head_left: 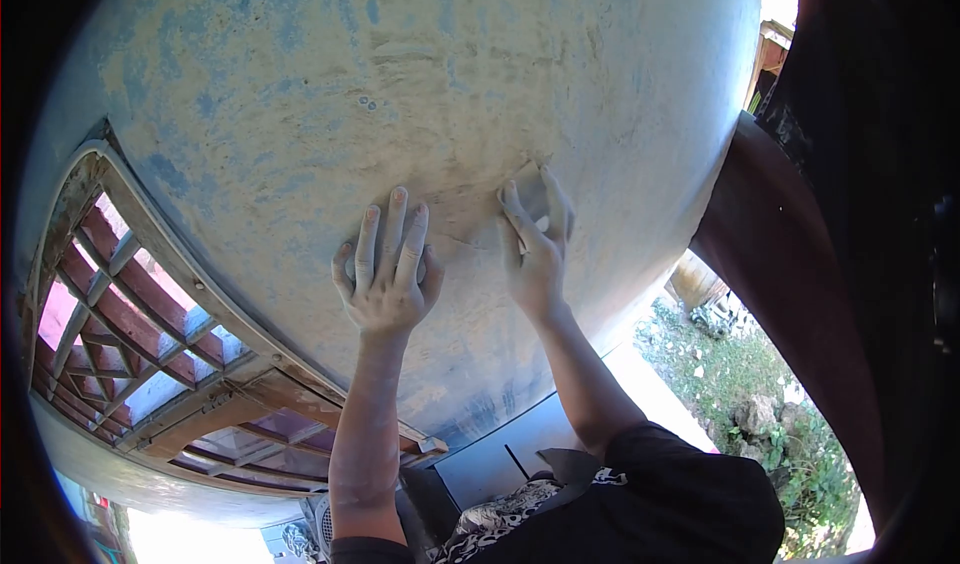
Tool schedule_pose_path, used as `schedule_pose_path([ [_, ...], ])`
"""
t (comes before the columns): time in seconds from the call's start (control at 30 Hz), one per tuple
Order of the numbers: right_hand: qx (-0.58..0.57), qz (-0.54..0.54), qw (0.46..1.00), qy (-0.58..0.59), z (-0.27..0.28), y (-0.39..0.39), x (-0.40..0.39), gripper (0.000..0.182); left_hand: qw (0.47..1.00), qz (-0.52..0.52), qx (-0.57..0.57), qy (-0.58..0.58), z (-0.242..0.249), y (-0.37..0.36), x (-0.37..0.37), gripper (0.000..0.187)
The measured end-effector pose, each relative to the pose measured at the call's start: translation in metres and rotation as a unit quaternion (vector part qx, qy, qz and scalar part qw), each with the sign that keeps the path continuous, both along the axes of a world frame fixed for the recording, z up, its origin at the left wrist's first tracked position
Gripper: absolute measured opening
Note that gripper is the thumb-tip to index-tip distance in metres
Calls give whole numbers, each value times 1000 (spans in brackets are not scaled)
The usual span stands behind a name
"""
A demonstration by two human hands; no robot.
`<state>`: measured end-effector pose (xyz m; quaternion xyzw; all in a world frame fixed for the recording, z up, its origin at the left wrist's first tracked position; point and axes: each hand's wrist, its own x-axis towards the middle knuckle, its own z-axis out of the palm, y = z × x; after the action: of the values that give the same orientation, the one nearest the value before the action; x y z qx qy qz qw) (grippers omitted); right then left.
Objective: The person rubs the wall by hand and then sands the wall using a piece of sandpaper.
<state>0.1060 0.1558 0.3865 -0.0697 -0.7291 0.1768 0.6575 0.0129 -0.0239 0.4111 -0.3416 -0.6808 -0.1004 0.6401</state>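
Observation:
A large curved vehicle panel (300, 144), dusty and patchy beige and blue-grey, fills the view ahead of me. My left hand (388, 274), coated in pale dust, rests on it with fingers spread. A greyish edge shows beside its little finger, but I cannot make out what it is. To its right, my right hand (535, 239) has curled fingers around a folded grey sheet that looks like sandpaper (532, 196), held against the panel. Most of the sheet's underside is hidden.
On the left, a rusty framed opening (140, 324) with crossed bars is set into the panel. A dark reddish-brown covering (790, 294) hangs at the right. Grass and rocks (760, 414) lie beyond, lower right.

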Motion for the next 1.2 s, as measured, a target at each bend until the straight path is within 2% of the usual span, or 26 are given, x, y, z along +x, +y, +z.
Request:
schedule_pose_path([
  [0.13, -43, -19, 999, -9, 15, 14, 8, 30, 1000, 2, 5, 11, -1, 1, -3, 52],
  [0.2, -45, 32, 998, -6, 21, 18, 8, 29, 1000, 1, 2, 1, 0, -1, -2, 51],
  [0.23, -45, 34, 998, -10, 20, 13, 9, 29, 1000, -4, -1, -5, 1, -1, 0, 51],
  [0.3, -120, 72, 990, -19, 18, 1, 10, 28, 1000, -14, 0, -9, 3, -2, 2, 50],
  [0.4, -122, 59, 991, -20, 2, -14, 8, 27, 999, -31, 18, -12, 9, 0, 6, 46],
  [0.5, -77, 65, 994, 36, -3, -12, -3, 31, 999, -13, 32, 1, 11, 5, 4, 41],
  [0.6, -33, 40, 993, 102, 20, 3, -16, 31, 999, 8, 40, 29, 9, 9, 3, 40],
  [0.7, -46, 35, 989, 134, 43, 16, -21, 30, 998, 12, 42, 37, 6, 11, -2, 41],
  [0.83, -48, 25, 992, 116, 30, -5, -12, 31, 998, 5, 49, 42, 4, 12, -1, 41],
  [0.93, -61, 55, 996, 46, 8, -11, -6, 28, 998, 0, 68, 17, 1, 14, 0, 42],
  [1.0, -21, 36, 997, 70, 10, 3, -12, 34, 997, 8, 68, 18, 0, 13, -2, 41],
  [1.1, -28, 41, 993, 109, 33, 10, -15, 35, 998, 9, 56, 29, 2, 13, -3, 41],
  [1.2, -27, 53, 987, 152, 31, 0, -23, 34, 998, 2, 54, 29, 0, 12, -2, 40],
])
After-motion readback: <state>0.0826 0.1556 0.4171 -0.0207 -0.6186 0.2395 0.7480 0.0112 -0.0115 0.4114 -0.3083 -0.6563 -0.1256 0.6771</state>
